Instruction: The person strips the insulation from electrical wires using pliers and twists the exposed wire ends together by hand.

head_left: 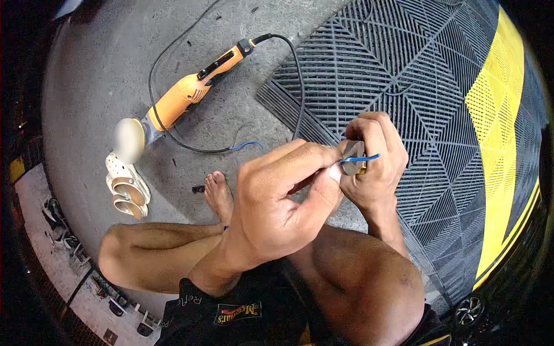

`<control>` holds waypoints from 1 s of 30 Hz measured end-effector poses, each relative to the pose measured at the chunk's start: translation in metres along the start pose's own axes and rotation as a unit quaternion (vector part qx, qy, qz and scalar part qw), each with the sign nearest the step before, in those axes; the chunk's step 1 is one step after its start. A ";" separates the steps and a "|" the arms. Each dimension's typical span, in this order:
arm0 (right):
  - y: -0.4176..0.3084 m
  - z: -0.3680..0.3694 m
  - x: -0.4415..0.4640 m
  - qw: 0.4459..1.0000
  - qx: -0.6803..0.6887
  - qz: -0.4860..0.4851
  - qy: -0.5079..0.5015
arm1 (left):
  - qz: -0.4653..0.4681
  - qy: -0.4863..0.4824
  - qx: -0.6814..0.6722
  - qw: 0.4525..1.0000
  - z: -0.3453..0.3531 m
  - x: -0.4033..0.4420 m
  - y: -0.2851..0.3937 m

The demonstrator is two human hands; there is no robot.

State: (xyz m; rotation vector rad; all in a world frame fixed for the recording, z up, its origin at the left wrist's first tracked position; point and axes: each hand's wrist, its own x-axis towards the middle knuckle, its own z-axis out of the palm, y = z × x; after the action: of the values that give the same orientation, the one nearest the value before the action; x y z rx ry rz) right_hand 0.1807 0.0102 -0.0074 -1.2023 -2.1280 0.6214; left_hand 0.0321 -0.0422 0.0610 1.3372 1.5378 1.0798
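Two bare hands up close on one blue wire (368,157), held in the air over the left edge of the rubber-looking grid mat (404,69). Left hand (283,196) has it in a tight thumb-and-finger pinch, with the tip poking out to the right. Right hand (378,153) is curled around a small grey metal piece (354,150) right up against the wire, can't tell exactly what tool that is.

Orange polisher (187,95) is lying on the concrete floor (95,75), off the mat's left corner. Its black cord (300,75) loops out of the handle, crosses that corner and goes out of sight behind the left hand. Another black cord (151,75) curves around the polisher and ends on the floor with a blue lead (247,144) sticking out. Pair of cream clogs (123,180) sits just beside the polisher's head, bare foot (218,193) nearby.
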 end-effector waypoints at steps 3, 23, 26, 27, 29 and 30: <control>0.006 0.004 -0.001 0.998 -0.019 -0.033 0.041 | 0.021 0.026 -0.027 0.999 0.006 -0.003 -0.003; 0.008 0.014 -0.002 0.994 0.031 -0.041 0.092 | -0.155 -0.057 -0.202 0.965 0.010 -0.006 -0.001; 0.010 0.015 -0.003 0.995 0.041 -0.037 0.088 | -0.264 -0.071 -0.359 0.892 0.009 -0.004 0.003; 0.009 0.014 -0.002 0.994 0.042 -0.043 0.086 | -0.265 -0.070 -0.360 0.892 0.009 -0.004 0.002; 0.010 0.014 -0.002 0.994 0.043 -0.047 0.083 | -0.271 -0.082 -0.370 0.885 0.009 -0.003 0.001; 0.011 0.015 -0.002 0.994 0.041 -0.058 0.078 | -0.272 -0.081 -0.371 0.885 0.008 -0.003 0.000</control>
State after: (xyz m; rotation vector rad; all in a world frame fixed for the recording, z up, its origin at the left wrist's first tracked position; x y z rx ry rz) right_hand 0.1772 0.0123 -0.0254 -1.0406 -2.0053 0.5391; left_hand 0.0400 -0.0441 0.0587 0.4150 1.0860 0.9969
